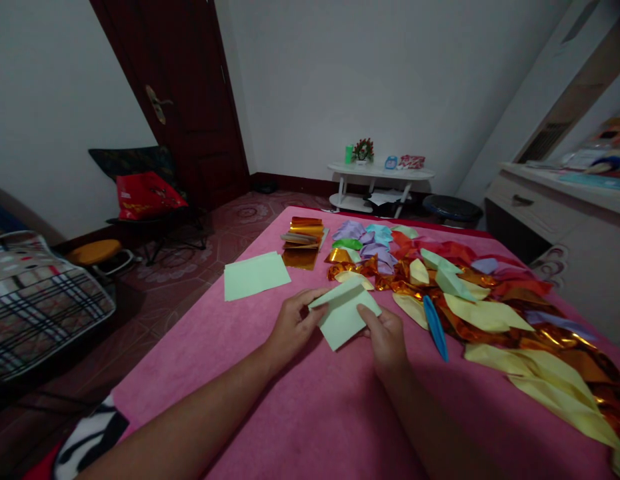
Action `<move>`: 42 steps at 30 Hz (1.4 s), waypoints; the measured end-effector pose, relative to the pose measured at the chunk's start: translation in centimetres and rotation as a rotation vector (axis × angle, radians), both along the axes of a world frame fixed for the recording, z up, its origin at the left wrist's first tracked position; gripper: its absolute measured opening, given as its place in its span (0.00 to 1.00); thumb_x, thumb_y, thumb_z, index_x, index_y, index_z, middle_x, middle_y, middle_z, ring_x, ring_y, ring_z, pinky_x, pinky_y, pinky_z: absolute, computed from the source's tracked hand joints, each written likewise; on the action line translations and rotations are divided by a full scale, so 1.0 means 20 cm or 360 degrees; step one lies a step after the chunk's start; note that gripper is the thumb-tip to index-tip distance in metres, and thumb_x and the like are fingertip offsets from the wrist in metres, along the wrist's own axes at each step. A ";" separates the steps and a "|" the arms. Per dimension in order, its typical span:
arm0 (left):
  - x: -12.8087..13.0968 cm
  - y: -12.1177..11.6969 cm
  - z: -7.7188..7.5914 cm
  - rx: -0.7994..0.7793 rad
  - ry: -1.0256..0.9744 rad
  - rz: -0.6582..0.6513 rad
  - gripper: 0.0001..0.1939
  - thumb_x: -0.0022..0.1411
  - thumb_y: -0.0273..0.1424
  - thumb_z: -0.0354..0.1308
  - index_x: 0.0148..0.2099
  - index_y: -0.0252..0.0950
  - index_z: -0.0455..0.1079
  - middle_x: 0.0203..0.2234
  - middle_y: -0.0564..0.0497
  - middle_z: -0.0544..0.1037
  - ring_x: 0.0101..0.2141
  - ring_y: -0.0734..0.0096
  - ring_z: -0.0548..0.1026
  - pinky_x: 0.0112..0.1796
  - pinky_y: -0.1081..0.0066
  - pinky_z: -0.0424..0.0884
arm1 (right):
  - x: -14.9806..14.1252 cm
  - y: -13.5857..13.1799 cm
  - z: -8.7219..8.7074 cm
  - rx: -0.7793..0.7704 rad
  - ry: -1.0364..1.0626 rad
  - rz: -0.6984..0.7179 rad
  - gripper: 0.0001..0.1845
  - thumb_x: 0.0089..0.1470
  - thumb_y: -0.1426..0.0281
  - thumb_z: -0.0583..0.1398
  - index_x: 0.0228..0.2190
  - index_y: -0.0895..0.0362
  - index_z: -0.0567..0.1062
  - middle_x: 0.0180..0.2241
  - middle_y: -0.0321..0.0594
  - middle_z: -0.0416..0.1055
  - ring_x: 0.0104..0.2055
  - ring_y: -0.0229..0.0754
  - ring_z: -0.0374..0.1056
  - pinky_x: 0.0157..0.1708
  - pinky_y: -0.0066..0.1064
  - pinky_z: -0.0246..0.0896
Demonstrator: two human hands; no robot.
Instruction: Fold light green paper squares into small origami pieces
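The spare green sheets (255,277) lie just beyond the left hand (294,321), probably for easy reach; folded paper pieces (489,312) sit to the right, apparently kept apart. Over the pink surface (310,417), a creased green sheet (343,323) spans both hands: left and right hand (390,340) each pinch an edge, thumbs on top, nearly closed.

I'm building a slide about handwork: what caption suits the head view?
Left hand and right hand hold a partly folded pale-green sheet over pink cloth.

A dark red door (190,100) is set beside pale walls (390,80). The floor (220,230) is covered with patterned tiles (253,212).
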State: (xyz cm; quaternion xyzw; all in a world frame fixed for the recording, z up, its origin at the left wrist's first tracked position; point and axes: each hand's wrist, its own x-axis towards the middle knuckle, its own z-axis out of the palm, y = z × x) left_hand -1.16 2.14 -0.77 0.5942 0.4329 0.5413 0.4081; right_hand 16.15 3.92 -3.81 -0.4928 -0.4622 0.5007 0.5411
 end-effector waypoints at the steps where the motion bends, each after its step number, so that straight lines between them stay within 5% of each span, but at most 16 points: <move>1: 0.00 0.01 -0.01 -0.0067 -0.0073 0.0031 0.15 0.59 0.38 0.57 0.44 0.35 0.76 0.38 0.45 0.79 0.37 0.63 0.74 0.39 0.70 0.69 | 0.00 0.00 0.00 0.0017 -0.0079 0.0032 0.19 0.48 0.57 0.61 0.30 0.61 0.77 0.26 0.41 0.76 0.28 0.46 0.71 0.27 0.31 0.66; 8: -0.03 0.06 -0.09 -0.0438 -0.0374 0.0259 0.17 0.51 0.41 0.65 0.32 0.29 0.75 0.24 0.49 0.77 0.23 0.73 0.70 0.25 0.75 0.66 | -0.02 -0.04 0.08 0.0120 -0.0201 0.0197 0.18 0.49 0.57 0.62 0.31 0.60 0.76 0.26 0.39 0.75 0.30 0.44 0.70 0.28 0.29 0.64; 14: -0.02 0.04 -0.07 -0.0420 -0.0283 0.0081 0.14 0.46 0.37 0.68 0.28 0.29 0.73 0.19 0.52 0.75 0.20 0.75 0.69 0.22 0.76 0.63 | -0.01 -0.02 0.10 0.0086 0.0128 0.0057 0.21 0.45 0.57 0.65 0.38 0.57 0.72 0.32 0.42 0.77 0.29 0.43 0.72 0.28 0.30 0.66; 22: -0.02 0.06 -0.07 -0.0476 -0.0437 0.0006 0.23 0.50 0.38 0.65 0.47 0.32 0.68 0.23 0.53 0.76 0.22 0.72 0.73 0.24 0.75 0.67 | 0.01 0.00 0.07 0.0102 -0.0101 0.0021 0.22 0.45 0.60 0.64 0.40 0.54 0.66 0.23 0.33 0.73 0.21 0.40 0.67 0.21 0.27 0.60; 25: -0.04 0.06 -0.07 -0.0397 -0.0217 0.0044 0.28 0.53 0.35 0.62 0.54 0.35 0.61 0.20 0.57 0.72 0.19 0.76 0.69 0.21 0.78 0.62 | 0.02 0.01 0.06 0.0118 -0.0239 0.0010 0.18 0.47 0.61 0.62 0.38 0.53 0.64 0.21 0.31 0.71 0.19 0.39 0.65 0.19 0.26 0.57; 30: -0.09 0.06 -0.06 -0.0167 0.0267 0.0195 0.25 0.53 0.34 0.62 0.54 0.37 0.63 0.15 0.63 0.62 0.17 0.79 0.61 0.20 0.79 0.55 | 0.04 0.03 0.02 0.0141 -0.0446 0.0111 0.09 0.47 0.64 0.60 0.31 0.55 0.69 0.19 0.31 0.67 0.19 0.36 0.62 0.18 0.25 0.53; 33: -0.11 0.05 -0.07 -0.0078 0.0612 0.0206 0.27 0.50 0.33 0.64 0.54 0.39 0.65 0.15 0.62 0.64 0.18 0.76 0.63 0.23 0.76 0.55 | 0.06 0.04 -0.01 0.0217 -0.0673 0.0163 0.06 0.46 0.67 0.59 0.28 0.56 0.73 0.17 0.32 0.65 0.19 0.36 0.62 0.19 0.25 0.52; 37: -0.13 0.04 -0.09 0.0029 0.1032 0.0233 0.31 0.48 0.34 0.67 0.55 0.42 0.65 0.21 0.57 0.72 0.23 0.70 0.68 0.26 0.73 0.57 | 0.10 0.04 -0.01 0.0327 -0.1204 0.0230 0.08 0.45 0.71 0.57 0.27 0.55 0.77 0.18 0.34 0.69 0.21 0.38 0.64 0.21 0.27 0.54; 42: -0.12 0.03 -0.05 0.0407 0.1380 0.0327 0.24 0.48 0.36 0.68 0.48 0.38 0.70 0.42 0.45 0.73 0.43 0.56 0.68 0.42 0.62 0.63 | 0.15 0.03 0.05 0.0491 -0.1659 0.0341 0.08 0.48 0.70 0.58 0.24 0.54 0.78 0.26 0.38 0.71 0.28 0.40 0.67 0.27 0.29 0.58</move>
